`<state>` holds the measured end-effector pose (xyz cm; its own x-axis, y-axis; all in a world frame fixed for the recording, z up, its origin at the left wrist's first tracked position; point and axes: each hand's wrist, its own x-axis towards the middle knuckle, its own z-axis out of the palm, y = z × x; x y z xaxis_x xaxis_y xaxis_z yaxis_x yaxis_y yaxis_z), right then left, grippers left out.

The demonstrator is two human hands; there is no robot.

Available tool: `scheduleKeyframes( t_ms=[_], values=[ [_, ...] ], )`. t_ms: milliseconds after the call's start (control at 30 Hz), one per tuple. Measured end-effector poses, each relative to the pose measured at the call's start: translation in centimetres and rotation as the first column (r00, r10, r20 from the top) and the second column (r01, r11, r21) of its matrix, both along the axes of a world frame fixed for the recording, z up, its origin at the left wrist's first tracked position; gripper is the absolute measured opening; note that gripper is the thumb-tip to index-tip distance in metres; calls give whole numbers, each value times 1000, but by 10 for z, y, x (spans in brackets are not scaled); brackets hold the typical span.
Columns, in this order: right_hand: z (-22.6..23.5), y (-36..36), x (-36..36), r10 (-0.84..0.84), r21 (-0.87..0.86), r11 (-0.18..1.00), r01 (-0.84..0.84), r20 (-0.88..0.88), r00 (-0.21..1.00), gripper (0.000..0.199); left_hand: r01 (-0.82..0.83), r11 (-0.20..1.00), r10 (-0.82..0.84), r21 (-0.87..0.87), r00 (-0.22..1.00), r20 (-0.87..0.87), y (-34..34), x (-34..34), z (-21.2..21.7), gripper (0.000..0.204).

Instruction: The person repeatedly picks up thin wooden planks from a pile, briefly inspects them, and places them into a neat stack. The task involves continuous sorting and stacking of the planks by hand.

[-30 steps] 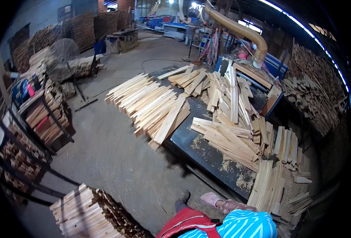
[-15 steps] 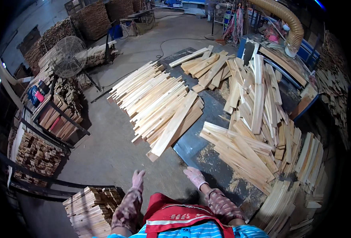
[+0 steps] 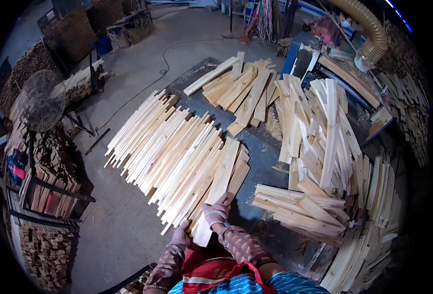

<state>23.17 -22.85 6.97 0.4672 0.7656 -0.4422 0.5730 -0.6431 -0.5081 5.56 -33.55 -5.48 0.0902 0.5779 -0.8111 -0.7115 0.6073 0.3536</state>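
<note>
A wide pale wooden board (image 3: 221, 174) lies slantwise on the near right end of a long row of wooden slats (image 3: 162, 147). My right hand (image 3: 216, 213), in a light pinkish knitted glove, is closed on the board's right edge close to its near end. My left hand (image 3: 180, 235), gloved alike, is at the near ends of the slats, just left of the board. Its fingers are partly hidden, so their grip is unclear. Beneath the row, a dark metal table (image 3: 260, 142) shows sawdust on its surface.
Loose boards (image 3: 319, 142) lie heaped across the table's right side, with more boards (image 3: 243, 85) at its far end. A machine with a ribbed yellow hose (image 3: 371, 44) stands behind. At left are a round fan (image 3: 42, 100), stacked wood (image 3: 45, 255) and a floor cable (image 3: 133, 95).
Both hands have moved forward from short of the row to its near end. My right hand has taken hold of the wide board. The view has shifted closer to the table.
</note>
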Motion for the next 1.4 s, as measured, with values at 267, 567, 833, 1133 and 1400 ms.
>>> scheduleKeyframes(
  t_ms=[267,567,833,1133,1400],
  values=[
    [-63,-44,67,-241,248,805,539,-693,679,82,20,997,-16,-73,998,63,-2,-4,58,40],
    [-143,-4,46,38,368,912,179,-512,858,36,584,809,-466,-70,565,-681,-33,-55,72,63],
    [-63,5,54,-85,-67,996,61,-468,879,108,704,686,-1,181,250,-968,42,-12,92,72],
    [-50,31,67,73,32,997,-67,-586,807,68,772,320,13,-549,-583,-813,125,32,82,94],
    [-45,-58,106,237,434,900,44,-572,785,39,736,177,173,-653,-677,-716,127,61,66,105]
  ],
)
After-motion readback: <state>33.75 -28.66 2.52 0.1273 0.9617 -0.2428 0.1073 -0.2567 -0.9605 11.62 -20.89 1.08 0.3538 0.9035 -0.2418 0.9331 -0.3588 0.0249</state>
